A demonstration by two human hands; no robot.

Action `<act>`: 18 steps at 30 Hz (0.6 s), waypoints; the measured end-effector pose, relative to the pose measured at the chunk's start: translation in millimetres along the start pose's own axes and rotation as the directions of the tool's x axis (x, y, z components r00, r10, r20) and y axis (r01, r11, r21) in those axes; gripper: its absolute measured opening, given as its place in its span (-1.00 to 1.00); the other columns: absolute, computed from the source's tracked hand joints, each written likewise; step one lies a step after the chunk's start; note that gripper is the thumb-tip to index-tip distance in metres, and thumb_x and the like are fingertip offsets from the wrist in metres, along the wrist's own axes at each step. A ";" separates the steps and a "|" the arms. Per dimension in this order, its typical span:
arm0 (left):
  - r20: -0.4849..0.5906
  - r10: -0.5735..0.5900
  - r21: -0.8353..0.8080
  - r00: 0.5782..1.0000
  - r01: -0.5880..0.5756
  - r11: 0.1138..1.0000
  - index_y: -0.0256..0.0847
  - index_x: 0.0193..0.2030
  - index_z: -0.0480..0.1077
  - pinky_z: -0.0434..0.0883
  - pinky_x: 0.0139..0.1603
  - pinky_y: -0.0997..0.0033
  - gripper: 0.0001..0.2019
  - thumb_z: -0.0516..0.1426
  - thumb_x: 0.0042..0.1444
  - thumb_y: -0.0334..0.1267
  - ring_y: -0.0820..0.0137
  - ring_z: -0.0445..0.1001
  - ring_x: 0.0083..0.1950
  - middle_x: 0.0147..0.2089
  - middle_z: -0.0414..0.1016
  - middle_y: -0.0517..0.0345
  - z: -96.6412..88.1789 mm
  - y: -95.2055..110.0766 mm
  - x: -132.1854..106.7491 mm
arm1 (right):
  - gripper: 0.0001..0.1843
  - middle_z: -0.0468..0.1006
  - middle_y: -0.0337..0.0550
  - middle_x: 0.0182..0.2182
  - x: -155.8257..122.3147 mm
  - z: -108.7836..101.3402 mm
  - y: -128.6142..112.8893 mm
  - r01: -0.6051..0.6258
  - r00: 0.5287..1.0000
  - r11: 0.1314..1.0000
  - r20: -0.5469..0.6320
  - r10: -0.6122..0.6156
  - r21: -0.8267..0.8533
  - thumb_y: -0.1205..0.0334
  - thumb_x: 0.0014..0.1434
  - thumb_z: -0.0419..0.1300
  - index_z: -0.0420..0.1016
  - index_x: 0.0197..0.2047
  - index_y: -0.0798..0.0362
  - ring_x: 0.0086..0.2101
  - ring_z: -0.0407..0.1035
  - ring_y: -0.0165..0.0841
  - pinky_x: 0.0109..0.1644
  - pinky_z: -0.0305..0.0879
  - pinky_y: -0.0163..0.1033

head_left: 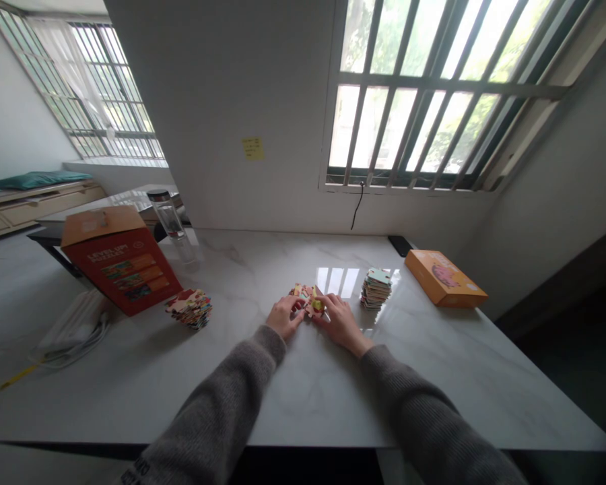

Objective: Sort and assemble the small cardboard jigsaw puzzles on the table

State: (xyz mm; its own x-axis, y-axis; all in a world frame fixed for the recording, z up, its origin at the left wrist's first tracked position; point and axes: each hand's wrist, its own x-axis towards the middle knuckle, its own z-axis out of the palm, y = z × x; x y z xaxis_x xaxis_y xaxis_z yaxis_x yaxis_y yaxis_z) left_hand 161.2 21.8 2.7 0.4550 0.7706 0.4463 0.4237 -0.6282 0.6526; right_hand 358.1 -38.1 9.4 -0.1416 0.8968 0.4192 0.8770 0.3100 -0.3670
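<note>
Several colourful jigsaw puzzle pieces (303, 291) lie together at the middle of the white marbled table, between my two hands. My left hand (284, 318) is closed at their left edge, with thumb and fingers pinching a piece. From the right, my right hand (341, 323) bends its fingers over a yellow and pink puzzle piece (317, 306) and grips it against the others. My fingers cover part of the pieces. A neat stack of puzzle pieces (376, 289) stands right of my right hand. Farther left is a looser, leaning pile of puzzle pieces (190, 308).
A red puzzle box (124, 263) stands at the left, with a white power strip and cable (73, 330) before it. Behind is a glass bottle (166, 214). An orange box (444, 277) and a black phone-like object (399, 245) lie at the right on the table (323, 404).
</note>
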 end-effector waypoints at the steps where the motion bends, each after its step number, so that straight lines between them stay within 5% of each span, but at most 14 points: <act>1: -0.012 -0.034 -0.055 0.999 0.034 0.998 -0.21 -0.06 0.44 0.42 -0.14 0.31 -0.77 0.16 0.12 -0.29 0.31 0.48 -0.20 -0.22 0.52 0.06 -0.2 -0.5 0.8 | -0.54 0.46 -0.05 -0.04 -0.8 0.3 -0.2 0.017 1.000 0.999 -0.024 -0.016 0.044 0.19 0.19 0.31 0.36 0.14 -0.05 -0.03 0.36 -0.15 0.02 0.31 -0.07; 4: -0.009 -0.158 -0.286 0.987 0.149 0.947 -0.24 0.01 0.40 0.43 -0.24 0.38 -0.68 0.18 0.14 -0.17 0.34 0.51 -0.24 -0.22 0.55 0.05 0.2 -1.5 3.2 | -0.50 0.44 -0.05 -0.04 -3.5 0.1 -3.6 0.077 0.994 0.981 -0.096 -0.060 0.179 0.24 0.17 0.32 0.33 0.16 -0.05 -0.04 0.38 -0.18 0.03 0.37 -0.08; 9: 0.163 -0.273 -0.642 0.948 0.312 0.701 -0.31 -0.13 0.38 0.34 -0.52 0.47 -0.51 0.27 0.00 0.08 0.44 0.45 -0.52 -0.47 0.49 0.17 3.5 0.3 6.1 | -0.45 0.43 -0.03 0.06 -7.3 -8.2 -9.7 0.220 0.970 0.943 -0.161 -0.183 0.250 0.26 0.23 0.27 0.26 0.25 -0.13 0.04 0.36 -0.15 0.10 0.38 -0.02; 18: 0.180 -0.371 -0.694 0.911 0.385 0.609 -0.27 -0.37 0.34 0.29 -0.64 0.50 -0.51 0.31 -0.11 0.15 0.48 0.39 -0.61 -0.55 0.47 0.19 -6.1 4.6 6.2 | -0.55 0.44 -0.02 0.08 -7.4 -18.1 -10.8 0.252 0.956 0.916 -0.228 -0.185 0.313 0.29 0.27 0.22 0.31 0.21 -0.11 0.10 0.34 -0.17 0.17 0.35 0.01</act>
State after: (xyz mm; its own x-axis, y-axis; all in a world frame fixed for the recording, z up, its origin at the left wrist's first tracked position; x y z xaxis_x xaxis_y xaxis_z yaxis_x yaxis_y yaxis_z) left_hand 161.2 24.3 12.3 0.3984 0.9156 0.0547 -0.1103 -0.0114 0.9938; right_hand 358.0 -53.8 25.3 -0.1934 0.7279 0.6579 0.6239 0.6087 -0.4901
